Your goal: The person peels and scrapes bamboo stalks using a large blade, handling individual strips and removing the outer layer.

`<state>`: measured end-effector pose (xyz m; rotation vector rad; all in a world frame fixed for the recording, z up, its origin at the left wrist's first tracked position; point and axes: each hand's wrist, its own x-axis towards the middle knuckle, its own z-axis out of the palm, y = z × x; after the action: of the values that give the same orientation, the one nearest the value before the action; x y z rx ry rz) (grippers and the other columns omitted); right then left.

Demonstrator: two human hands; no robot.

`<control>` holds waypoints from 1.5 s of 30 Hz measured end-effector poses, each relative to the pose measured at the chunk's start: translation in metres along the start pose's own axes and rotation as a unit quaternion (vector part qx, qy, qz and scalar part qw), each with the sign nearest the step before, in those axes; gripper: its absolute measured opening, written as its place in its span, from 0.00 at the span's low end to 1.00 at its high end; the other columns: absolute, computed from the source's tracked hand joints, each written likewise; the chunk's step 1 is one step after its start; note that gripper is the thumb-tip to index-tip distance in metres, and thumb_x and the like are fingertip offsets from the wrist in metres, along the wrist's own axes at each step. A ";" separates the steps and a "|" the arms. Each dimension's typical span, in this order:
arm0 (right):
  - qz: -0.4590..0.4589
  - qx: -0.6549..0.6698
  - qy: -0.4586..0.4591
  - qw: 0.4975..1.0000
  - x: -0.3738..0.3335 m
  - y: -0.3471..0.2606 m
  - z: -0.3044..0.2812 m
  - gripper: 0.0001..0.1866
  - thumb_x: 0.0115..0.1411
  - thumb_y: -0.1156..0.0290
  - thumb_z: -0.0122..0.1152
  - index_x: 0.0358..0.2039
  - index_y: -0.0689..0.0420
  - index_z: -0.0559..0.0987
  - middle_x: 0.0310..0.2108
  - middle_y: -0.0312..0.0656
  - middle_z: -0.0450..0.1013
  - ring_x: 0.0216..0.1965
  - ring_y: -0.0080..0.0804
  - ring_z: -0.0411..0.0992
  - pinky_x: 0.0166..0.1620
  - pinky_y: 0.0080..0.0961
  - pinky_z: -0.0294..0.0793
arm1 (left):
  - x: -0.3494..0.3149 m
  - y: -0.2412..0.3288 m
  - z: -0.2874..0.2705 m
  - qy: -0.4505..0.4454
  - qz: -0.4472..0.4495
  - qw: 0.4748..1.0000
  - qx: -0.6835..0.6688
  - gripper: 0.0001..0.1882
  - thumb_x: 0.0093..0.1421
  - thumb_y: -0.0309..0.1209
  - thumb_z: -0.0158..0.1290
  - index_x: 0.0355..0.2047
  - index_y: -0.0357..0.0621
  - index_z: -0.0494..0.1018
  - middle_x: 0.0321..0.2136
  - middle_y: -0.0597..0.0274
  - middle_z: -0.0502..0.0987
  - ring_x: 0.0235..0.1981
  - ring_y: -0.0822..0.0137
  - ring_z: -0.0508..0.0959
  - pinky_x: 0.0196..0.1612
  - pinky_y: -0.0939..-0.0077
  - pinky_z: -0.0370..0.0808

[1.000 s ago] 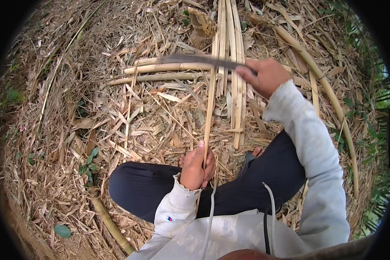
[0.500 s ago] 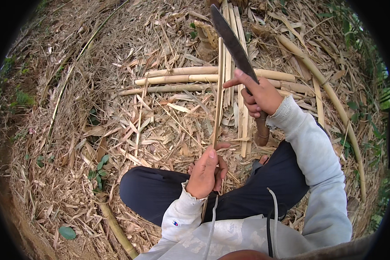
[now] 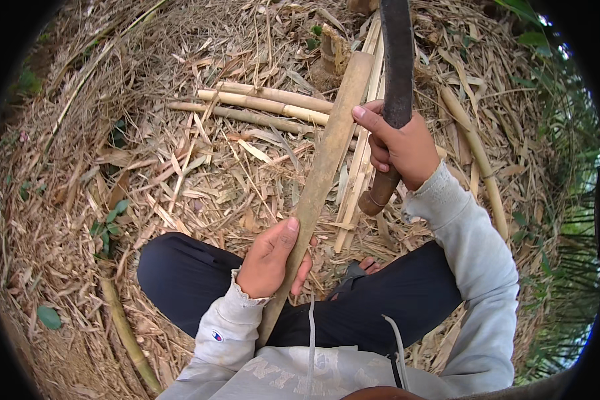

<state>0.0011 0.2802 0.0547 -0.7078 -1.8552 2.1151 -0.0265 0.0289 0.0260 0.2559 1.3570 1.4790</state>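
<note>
A long flat bamboo slat (image 3: 323,175) slants from my lap up and to the right, its broad side facing me. My left hand (image 3: 273,259) is closed around its lower part, thumb on top. In my right hand (image 3: 403,147) is a machete (image 3: 398,63) with a dark blade pointing away from me; its brown wooden handle shows below my fist. The thumb and forefinger of that hand touch the slat's right edge near its upper end. The blade's tip runs out of the picture at the top.
Bamboo poles (image 3: 267,103) lie crosswise beyond the slat. Several split strips (image 3: 355,193) lie under and right of it. A short stump (image 3: 328,57) stands at the far side. A curved pole (image 3: 477,147) lies right, another (image 3: 128,333) at lower left. Dry leaves and shavings cover the ground.
The slat has turned from edge-on to broad side up and now leans rightward. My right hand has come down slightly, its fingers touching the slat, and the machete stands more upright.
</note>
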 end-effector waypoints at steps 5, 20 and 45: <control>-0.055 -0.127 0.022 0.990 -0.020 0.044 -0.003 0.22 0.66 0.54 0.55 0.32 0.64 0.77 0.15 0.30 0.66 0.16 0.20 0.62 0.22 0.23 0.63 | 0.008 -0.008 0.006 0.011 -0.070 0.995 -0.077 0.27 0.71 0.50 0.34 0.32 0.38 0.68 0.11 0.66 0.62 0.07 0.76 0.59 0.11 0.82 0.59; -0.293 -0.526 -0.133 0.787 -0.072 0.081 -0.034 0.35 0.40 0.33 0.68 0.22 0.58 0.72 0.15 0.39 0.64 0.17 0.38 0.69 0.21 0.31 0.69 | 0.049 -0.039 0.034 -0.009 -0.065 0.995 -0.069 0.26 0.69 0.53 0.37 0.31 0.42 0.67 0.11 0.69 0.62 0.07 0.80 0.59 0.11 0.84 0.54; 0.013 -0.275 0.183 0.944 -0.014 0.112 -0.110 0.40 0.66 0.37 0.37 0.17 0.67 0.67 0.11 0.43 0.58 0.18 0.31 0.56 0.24 0.30 0.59 | 0.029 -0.040 0.039 -0.005 -0.118 0.989 -0.084 0.25 0.70 0.50 0.36 0.31 0.39 0.66 0.10 0.65 0.61 0.06 0.76 0.57 0.10 0.81 0.55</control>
<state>0.0830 0.3499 -0.0603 -1.1527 -2.2178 1.3348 0.0110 0.0661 -0.0076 -0.0048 1.2017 1.3804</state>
